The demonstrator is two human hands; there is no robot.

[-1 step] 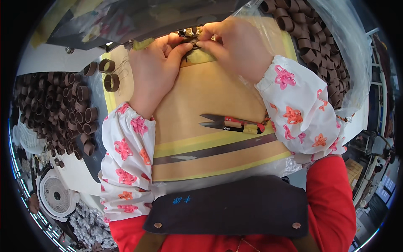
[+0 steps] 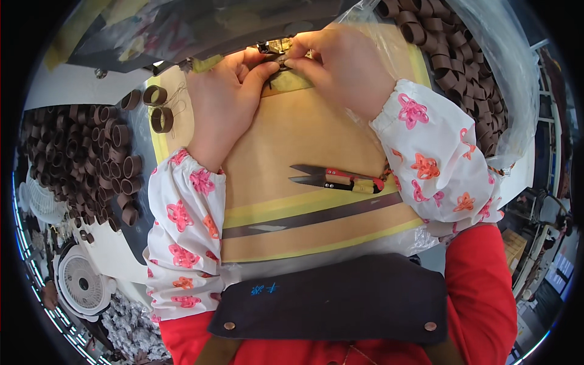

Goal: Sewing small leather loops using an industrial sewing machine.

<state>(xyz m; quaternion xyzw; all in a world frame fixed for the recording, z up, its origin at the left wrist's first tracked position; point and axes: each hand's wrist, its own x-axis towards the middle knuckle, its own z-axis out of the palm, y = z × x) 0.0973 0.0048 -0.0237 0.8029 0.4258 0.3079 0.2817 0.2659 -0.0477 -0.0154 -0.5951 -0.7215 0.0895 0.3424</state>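
My left hand (image 2: 228, 100) and my right hand (image 2: 344, 70) meet under the lit head of what looks like a sewing machine (image 2: 201, 36). Thumbs and fingertips of both hands pinch a small dark brown strip (image 2: 281, 59) beside the metal parts (image 2: 274, 46). Fingers and machine head hide most of that strip. Below my hands lies a tan work surface (image 2: 286, 134) edged with yellow tape. Thread snips (image 2: 337, 179) with red and black handles rest on it, blades pointing left, near my right sleeve.
Many brown loops (image 2: 82, 158) are heaped on the left. Two loops (image 2: 161, 120) stand near my left wrist with loose thread beside them. At the right, more loops (image 2: 453, 67) lie in a clear plastic bag (image 2: 517, 91). A white fan (image 2: 82, 283) is at lower left.
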